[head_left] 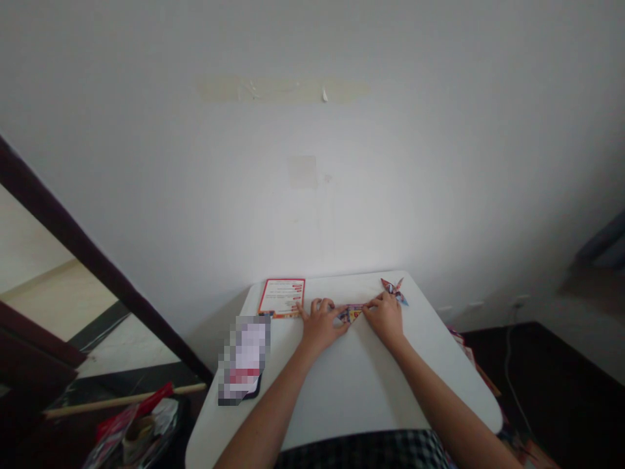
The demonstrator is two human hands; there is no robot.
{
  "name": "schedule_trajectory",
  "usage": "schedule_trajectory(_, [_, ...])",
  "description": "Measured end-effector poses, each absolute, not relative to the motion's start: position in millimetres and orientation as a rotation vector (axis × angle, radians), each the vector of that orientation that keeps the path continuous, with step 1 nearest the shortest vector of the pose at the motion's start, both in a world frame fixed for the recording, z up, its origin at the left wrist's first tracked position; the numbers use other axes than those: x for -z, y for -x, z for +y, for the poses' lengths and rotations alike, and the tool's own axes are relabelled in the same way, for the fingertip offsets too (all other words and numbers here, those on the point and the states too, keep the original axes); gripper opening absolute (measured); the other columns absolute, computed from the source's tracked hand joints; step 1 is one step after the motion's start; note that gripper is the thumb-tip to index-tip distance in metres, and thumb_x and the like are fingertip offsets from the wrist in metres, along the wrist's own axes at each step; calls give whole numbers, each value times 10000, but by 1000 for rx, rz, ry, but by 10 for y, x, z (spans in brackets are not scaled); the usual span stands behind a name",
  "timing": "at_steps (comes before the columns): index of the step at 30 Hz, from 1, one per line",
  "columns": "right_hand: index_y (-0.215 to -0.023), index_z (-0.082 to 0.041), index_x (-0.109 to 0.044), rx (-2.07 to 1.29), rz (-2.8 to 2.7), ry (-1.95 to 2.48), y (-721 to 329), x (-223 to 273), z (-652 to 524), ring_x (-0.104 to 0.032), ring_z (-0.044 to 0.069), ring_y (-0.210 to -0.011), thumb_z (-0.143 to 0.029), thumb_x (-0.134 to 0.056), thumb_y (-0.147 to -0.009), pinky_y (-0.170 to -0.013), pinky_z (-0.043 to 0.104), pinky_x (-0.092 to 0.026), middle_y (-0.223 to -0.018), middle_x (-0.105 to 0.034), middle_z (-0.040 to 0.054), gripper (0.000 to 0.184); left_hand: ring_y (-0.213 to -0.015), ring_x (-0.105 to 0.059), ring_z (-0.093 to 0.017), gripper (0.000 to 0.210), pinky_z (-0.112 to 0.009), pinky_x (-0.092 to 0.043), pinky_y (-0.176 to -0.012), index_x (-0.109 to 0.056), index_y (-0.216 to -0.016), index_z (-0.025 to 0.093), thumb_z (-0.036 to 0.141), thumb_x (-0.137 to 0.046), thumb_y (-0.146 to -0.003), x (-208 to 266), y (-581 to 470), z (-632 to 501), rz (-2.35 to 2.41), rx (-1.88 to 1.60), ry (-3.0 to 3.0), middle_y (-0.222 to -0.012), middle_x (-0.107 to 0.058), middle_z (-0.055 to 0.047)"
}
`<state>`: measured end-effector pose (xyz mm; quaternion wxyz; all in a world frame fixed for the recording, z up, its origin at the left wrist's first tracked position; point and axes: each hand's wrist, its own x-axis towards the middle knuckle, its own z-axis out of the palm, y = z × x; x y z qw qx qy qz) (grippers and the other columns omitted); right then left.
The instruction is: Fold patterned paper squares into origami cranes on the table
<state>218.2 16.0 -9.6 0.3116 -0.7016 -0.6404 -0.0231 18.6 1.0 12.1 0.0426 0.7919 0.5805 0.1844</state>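
A small folded piece of colourful printed paper (354, 314) lies on the white table, with a pointed shape visible between my hands. My left hand (319, 324) holds its left end down, thumb and forefinger on the paper and the other fingers bent toward the printed sheet. At the right end, the fingers of my right hand (387, 319) are closed on the paper. Just beyond my right hand sits a folded paper star (401, 296), its near part hidden by the hand. The fingertips cover some of the paper.
A red-bordered printed sheet (282, 296) lies at the table's (351, 391) back left. A phone with a blurred-out screen (247, 355) rests nearer on the left. The wall (312, 221) rises behind the table. A bin with rubbish (141, 436) stands at lower left.
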Motion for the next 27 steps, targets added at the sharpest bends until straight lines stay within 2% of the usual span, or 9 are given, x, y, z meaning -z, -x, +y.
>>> schedule_trajectory(7, [-794,-226,-757,107,-1674,1857,-2226,127,186,-525,290,-1036,-345,-597,-852,-923,414,-392,-954,-614,109,207,-1253,-372,-297,440,-737,71,-1093,-591,-1218,547,598,-624,-782,-103,-189,16,1806,-549,-2407,-1259,-557,-4])
schedule_trajectory(13, [-904,-205,-741,101,-1734,1683,-2270,169,229,-535,245,-1008,-291,-547,-890,-958,380,-391,-1001,-605,99,213,-1301,-350,-313,440,-770,58,-1070,-581,-1208,577,624,-617,-772,-20,-180,51,1820,-586,-2419,-1343,-526,15])
schedule_trajectory(19, [-905,-224,-732,87,-1788,1763,-2210,124,195,-520,247,-1039,-305,-578,-880,-959,376,-369,-995,-605,87,176,-1366,-287,-339,455,-752,46,-1089,-568,-1224,583,647,-595,-775,-23,-185,51,1856,-542,-2402,-1446,-454,33])
schedule_trajectory(27, [-912,-264,-725,47,-1769,1864,-2163,61,128,-479,269,-1136,-396,-636,-837,-992,392,-332,-1061,-599,74,176,-1377,-279,-340,452,-749,55,-1088,-570,-1227,578,657,-582,-782,-45,-181,37,1856,-517,-2406,-1466,-437,35])
